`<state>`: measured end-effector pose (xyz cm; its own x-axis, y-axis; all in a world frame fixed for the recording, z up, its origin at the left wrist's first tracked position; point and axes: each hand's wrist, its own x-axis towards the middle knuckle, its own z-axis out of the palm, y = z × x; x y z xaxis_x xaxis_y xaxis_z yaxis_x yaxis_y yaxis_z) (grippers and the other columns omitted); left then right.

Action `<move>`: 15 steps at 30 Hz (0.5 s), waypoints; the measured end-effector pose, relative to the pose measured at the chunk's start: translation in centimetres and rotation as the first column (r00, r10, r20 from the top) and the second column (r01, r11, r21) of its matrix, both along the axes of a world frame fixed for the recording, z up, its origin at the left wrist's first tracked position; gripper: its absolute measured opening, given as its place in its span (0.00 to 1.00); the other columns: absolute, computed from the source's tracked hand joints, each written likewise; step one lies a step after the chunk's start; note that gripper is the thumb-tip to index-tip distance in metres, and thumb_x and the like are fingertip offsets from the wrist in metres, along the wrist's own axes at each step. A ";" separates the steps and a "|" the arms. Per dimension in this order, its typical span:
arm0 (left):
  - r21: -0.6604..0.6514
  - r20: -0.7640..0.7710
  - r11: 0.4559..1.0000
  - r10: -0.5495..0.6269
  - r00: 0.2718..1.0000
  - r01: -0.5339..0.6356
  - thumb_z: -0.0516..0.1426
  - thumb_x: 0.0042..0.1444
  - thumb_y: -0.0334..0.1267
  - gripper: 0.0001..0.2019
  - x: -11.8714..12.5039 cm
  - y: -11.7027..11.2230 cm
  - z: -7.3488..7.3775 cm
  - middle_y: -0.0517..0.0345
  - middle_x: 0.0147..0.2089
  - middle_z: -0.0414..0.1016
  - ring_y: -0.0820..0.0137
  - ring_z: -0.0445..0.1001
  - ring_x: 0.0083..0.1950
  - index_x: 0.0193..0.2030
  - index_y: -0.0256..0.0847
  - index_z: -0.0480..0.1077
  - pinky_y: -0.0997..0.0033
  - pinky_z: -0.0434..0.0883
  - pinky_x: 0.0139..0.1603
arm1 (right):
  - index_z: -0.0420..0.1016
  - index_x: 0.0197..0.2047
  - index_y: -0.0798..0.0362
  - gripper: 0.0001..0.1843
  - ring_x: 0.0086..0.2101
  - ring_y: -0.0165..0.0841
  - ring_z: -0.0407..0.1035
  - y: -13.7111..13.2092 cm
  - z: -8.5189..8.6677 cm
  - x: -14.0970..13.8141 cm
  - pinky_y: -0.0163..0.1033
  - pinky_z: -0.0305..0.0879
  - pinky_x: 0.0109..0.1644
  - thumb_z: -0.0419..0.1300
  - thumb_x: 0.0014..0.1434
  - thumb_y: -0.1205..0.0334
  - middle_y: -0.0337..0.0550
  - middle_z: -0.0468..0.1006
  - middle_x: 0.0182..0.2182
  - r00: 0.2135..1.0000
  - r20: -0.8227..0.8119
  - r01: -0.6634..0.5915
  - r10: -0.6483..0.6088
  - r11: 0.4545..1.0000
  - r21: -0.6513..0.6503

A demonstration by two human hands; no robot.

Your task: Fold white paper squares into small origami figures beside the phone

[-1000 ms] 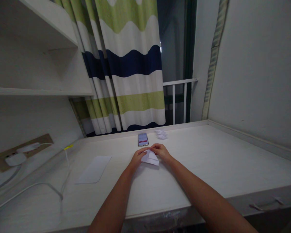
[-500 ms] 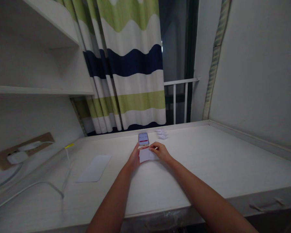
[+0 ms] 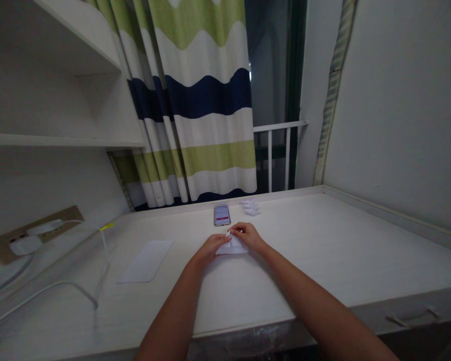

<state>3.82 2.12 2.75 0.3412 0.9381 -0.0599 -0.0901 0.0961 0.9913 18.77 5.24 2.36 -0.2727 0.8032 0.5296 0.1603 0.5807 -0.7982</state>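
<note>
A partly folded sheet of white paper (image 3: 233,246) is between my two hands, low over the white desk. My left hand (image 3: 210,246) grips its left side, with the thumb lying over the paper. At the paper's upper right, my right hand (image 3: 249,234) pinches the top edge, fingers pressed together. The two hands nearly meet at the peak of the fold. Just beyond them lies a phone (image 3: 222,215) with its screen lit. Small folded white paper pieces (image 3: 251,207) rest to the right of the phone.
A flat stack or sheet of white paper (image 3: 146,261) lies on the desk (image 3: 323,250) to the left. White cables (image 3: 71,283) run from a wall socket strip (image 3: 37,233) at the far left. A shelf (image 3: 63,139) overhangs that side. A striped curtain (image 3: 210,125) hangs behind the desk.
My left hand has come over the paper from its side, thumb now on top. The paper, flat and open before, is now bent into a peak between both hands.
</note>
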 end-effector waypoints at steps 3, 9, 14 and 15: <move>0.029 -0.070 1.000 0.000 0.998 0.002 0.62 0.37 0.46 0.16 -0.2 0.3 -0.4 0.55 0.21 0.72 0.73 0.67 0.23 0.25 0.32 0.72 0.75 0.59 0.25 | 0.76 0.27 0.57 0.13 0.26 0.30 0.64 0.0 0.1 0.0 0.34 0.58 0.31 0.57 0.47 0.56 0.41 0.75 0.23 0.998 -0.018 -0.060 0.059 0.994 -0.091; 0.059 -0.121 0.998 0.000 0.993 0.007 0.62 0.38 0.45 0.15 -0.6 0.8 -1.2 0.56 0.21 0.72 0.75 0.65 0.21 0.26 0.31 0.73 0.76 0.56 0.22 | 0.74 0.23 0.59 0.15 0.19 0.24 0.56 -0.3 0.5 0.0 0.31 0.51 0.23 0.57 0.45 0.54 0.36 0.66 0.15 0.997 -0.030 -0.082 0.077 0.973 -0.216; 0.052 -0.141 0.999 0.000 0.990 0.008 0.62 0.37 0.43 0.13 -0.6 1.0 -1.3 0.58 0.18 0.70 0.76 0.62 0.18 0.23 0.32 0.72 0.77 0.53 0.21 | 0.69 0.18 0.58 0.17 0.18 0.23 0.53 -0.5 0.5 -0.2 0.31 0.48 0.22 0.58 0.44 0.52 0.34 0.62 0.13 0.998 -0.020 -0.064 0.061 0.973 -0.221; 0.044 -0.140 0.999 0.000 0.990 0.006 0.62 0.36 0.43 0.13 -0.6 1.0 -1.3 0.59 0.18 0.70 0.77 0.62 0.18 0.23 0.32 0.72 0.77 0.53 0.21 | 0.69 0.18 0.58 0.17 0.18 0.23 0.52 -0.6 0.4 -0.2 0.31 0.47 0.21 0.58 0.44 0.51 0.34 0.61 0.13 0.998 -0.024 -0.066 0.063 0.972 -0.224</move>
